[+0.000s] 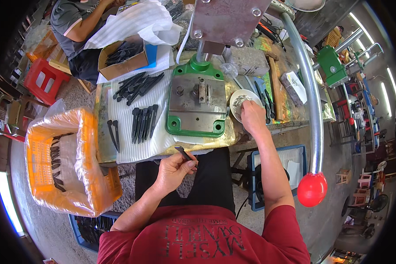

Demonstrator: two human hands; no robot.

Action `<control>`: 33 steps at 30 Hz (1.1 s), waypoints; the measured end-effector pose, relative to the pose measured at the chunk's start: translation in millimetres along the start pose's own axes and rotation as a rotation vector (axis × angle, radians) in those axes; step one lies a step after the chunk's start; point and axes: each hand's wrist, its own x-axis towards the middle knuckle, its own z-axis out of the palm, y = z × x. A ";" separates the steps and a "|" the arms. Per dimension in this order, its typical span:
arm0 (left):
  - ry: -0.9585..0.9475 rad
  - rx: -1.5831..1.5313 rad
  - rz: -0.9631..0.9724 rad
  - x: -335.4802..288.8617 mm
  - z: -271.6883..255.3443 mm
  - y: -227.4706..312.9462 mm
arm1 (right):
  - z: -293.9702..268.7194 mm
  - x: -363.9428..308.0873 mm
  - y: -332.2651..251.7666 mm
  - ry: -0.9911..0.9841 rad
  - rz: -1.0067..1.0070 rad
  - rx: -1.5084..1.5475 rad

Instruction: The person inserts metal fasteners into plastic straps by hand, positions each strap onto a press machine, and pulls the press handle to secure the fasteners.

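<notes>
My left hand (174,170) is closed around a slim black plastic handle-like part (183,152), its wider end pointing up and away from me over my lap. My right hand (253,118) reaches into a small white bowl (232,108) of tiny metal pieces (240,100); its fingers are bunched, and their tips are hidden. Between and beyond my hands stands a hand press with a green base (174,119) and a steel plate carrying a small fixture (202,91). Similar black parts (144,121) lie in a row on white foam sheet left of it, with a loose pile (138,86) behind.
An orange crate (39,176) lined with clear plastic, holding black parts, stands at left. A cardboard box (123,66) of black parts sits farther back. The press lever's red ball knob (312,189) hangs at right, near a blue tray (253,176). Another person (81,31) sits at far left.
</notes>
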 end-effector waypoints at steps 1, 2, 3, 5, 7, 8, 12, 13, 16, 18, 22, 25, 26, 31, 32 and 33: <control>0.011 0.006 0.009 -0.8 0.3 -1.1 | -6.6 0.3 -5.7 -0.028 -0.039 -0.046; 0.013 0.006 0.009 -1.8 0.6 -1.6 | -10.1 0.8 -9.4 -0.056 -0.078 -0.093; 0.012 0.006 0.008 0.2 0.9 -2.2 | -10.9 3.7 -9.2 -0.050 -0.078 -0.096; 0.010 0.005 0.015 3.6 1.0 -2.7 | -12.7 9.5 -8.7 -0.122 -0.092 -0.124; 0.009 -0.022 0.017 2.8 0.5 -3.5 | -11.8 9.0 -7.4 -0.113 -0.108 -0.119; 0.011 -0.023 0.019 2.8 -0.2 -3.1 | -11.0 9.1 -5.5 -0.106 -0.120 -0.113; 0.009 -0.031 -0.005 1.7 -2.4 0.3 | -5.6 10.5 10.6 -0.027 -0.058 0.093; 0.013 -0.047 -0.017 1.5 -3.2 1.2 | -6.4 9.3 10.6 0.019 -0.041 0.215; 0.017 -0.040 -0.064 0.4 -2.7 7.4 | -4.8 6.6 11.5 0.080 -0.011 0.401; 0.006 -0.050 -0.035 0.8 -3.7 0.2 | -4.5 5.0 10.1 0.094 -0.005 0.469; -0.023 -0.017 -0.008 1.4 -2.2 -3.7 | -3.9 2.9 19.3 0.011 0.109 0.833; -0.017 -0.009 -0.018 0.7 -1.8 -3.3 | -4.7 1.9 21.4 -0.053 0.126 0.857; -0.021 -0.010 -0.028 0.4 -1.9 -2.9 | -4.6 1.0 22.0 -0.053 0.118 0.863; -0.017 -0.050 -0.033 1.0 -0.9 -2.4 | -6.9 -0.6 26.3 -0.104 0.117 0.890; -0.020 -0.049 -0.034 1.1 -0.7 -2.6 | -6.5 -0.5 27.3 -0.114 0.116 0.892; -0.025 -0.048 -0.035 1.3 -1.2 -2.7 | -6.9 -0.5 25.7 -0.115 0.112 0.894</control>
